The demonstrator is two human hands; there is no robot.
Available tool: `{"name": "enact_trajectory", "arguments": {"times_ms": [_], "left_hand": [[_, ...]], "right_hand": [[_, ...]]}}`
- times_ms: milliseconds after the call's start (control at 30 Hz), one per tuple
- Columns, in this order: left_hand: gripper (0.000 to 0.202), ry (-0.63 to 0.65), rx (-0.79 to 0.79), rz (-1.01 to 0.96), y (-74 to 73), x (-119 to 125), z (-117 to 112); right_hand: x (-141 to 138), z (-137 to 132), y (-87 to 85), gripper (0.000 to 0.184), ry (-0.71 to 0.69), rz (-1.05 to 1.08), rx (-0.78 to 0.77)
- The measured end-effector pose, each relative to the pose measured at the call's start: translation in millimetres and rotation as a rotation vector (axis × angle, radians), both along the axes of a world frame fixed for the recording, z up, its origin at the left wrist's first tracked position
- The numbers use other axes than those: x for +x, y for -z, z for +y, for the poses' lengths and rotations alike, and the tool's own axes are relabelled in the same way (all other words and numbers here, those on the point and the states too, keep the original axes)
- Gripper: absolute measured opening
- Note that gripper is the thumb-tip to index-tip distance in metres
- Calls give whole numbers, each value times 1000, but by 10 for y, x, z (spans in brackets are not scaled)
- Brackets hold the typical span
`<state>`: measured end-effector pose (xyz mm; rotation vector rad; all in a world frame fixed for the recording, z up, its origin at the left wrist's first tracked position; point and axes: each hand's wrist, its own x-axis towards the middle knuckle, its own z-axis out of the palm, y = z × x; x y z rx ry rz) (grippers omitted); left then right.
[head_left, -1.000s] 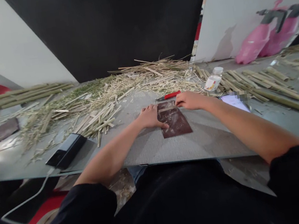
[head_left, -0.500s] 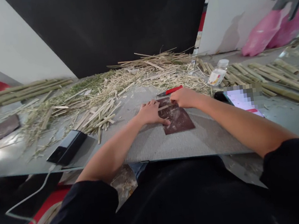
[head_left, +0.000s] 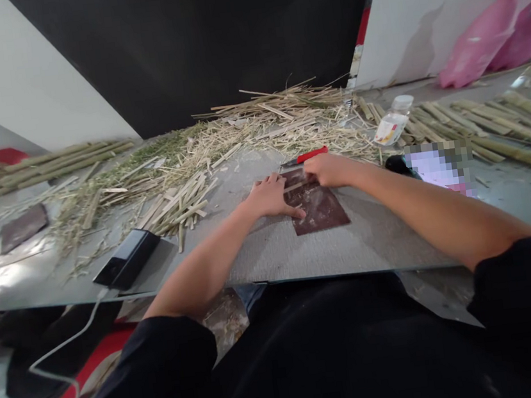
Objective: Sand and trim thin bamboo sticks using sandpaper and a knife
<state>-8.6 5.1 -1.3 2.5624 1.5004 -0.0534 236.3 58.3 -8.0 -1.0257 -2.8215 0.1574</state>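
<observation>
A brown, dusty sheet of sandpaper (head_left: 322, 208) lies flat on the table in front of me. My left hand (head_left: 270, 196) rests at its left edge, fingers spread and thumb reaching onto the sheet. Across the upper part of the sandpaper runs a thin bamboo strip (head_left: 295, 187), between my two hands. The closed fingers of my right hand (head_left: 324, 170) grip the strip's right end; the fingertips are partly hidden. Just behind the sheet lies a knife with a red handle (head_left: 312, 154).
Bamboo shavings (head_left: 238, 134) are heaped along the back, with cut strips (head_left: 183, 202) at left. A black box with a cable (head_left: 127, 258) sits near the front edge. At right are a plastic bottle (head_left: 392, 124), a phone (head_left: 436, 168), bamboo pieces (head_left: 493, 126) and pink spray bottles (head_left: 481, 40).
The whole view has shifted slightly. Both hands keep nearly the same places on the sandpaper, and the bamboo strip still lies between them.
</observation>
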Motion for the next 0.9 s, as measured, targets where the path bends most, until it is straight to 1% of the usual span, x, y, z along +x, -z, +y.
{"name": "enact_trajectory", "arguments": {"times_ms": [67, 100, 167, 233, 300, 367, 467, 500, 533, 567, 633, 667, 733, 800, 900], "left_hand": [[125, -1, -23, 11, -22, 13, -4], [125, 5, -26, 12, -31, 17, -5], [122, 15, -16, 4, -38, 18, -7], [116, 22, -1, -5, -34, 10, -10], [111, 25, 3, -9, -26, 2, -13], [115, 17, -2, -5, -22, 0, -14], [124, -3, -10, 11, -26, 10, -10], [124, -3, -10, 18, -28, 13, -8], [124, -1, -7, 23, -29, 16, -7], [122, 1, -1, 23, -30, 17, -6], [118, 10, 12, 14, -28, 13, -9], [116, 17, 15, 7, -27, 9, -12], [117, 20, 16, -5, -27, 0, -19], [122, 15, 5, -6, -28, -5, -27], [134, 5, -13, 2, -29, 3, -30]], "right_hand": [[87, 53, 9, 18, 67, 25, -11], [58, 37, 15, 18, 70, 25, -6], [-126, -68, 23, 16, 10, -1, 20], [-353, -202, 22, 9, -88, -28, 64], [-449, -263, 12, 9, -138, -24, 82], [-344, -207, -2, 11, -98, -16, 57], [-30, -30, -18, 17, 57, 15, -6], [28, 4, -21, 18, 92, 20, -20], [37, 11, -22, 19, 110, 19, -29], [-4, -11, -22, 19, 98, 12, -30], [-189, -110, -18, 15, 34, -11, -15], [-294, -164, -16, 12, -26, -15, 4], [-423, -217, -14, 9, -53, -26, 14], [-373, -162, -15, 11, -23, -30, -9], [-91, 15, -24, 17, 80, -9, -43]]}}
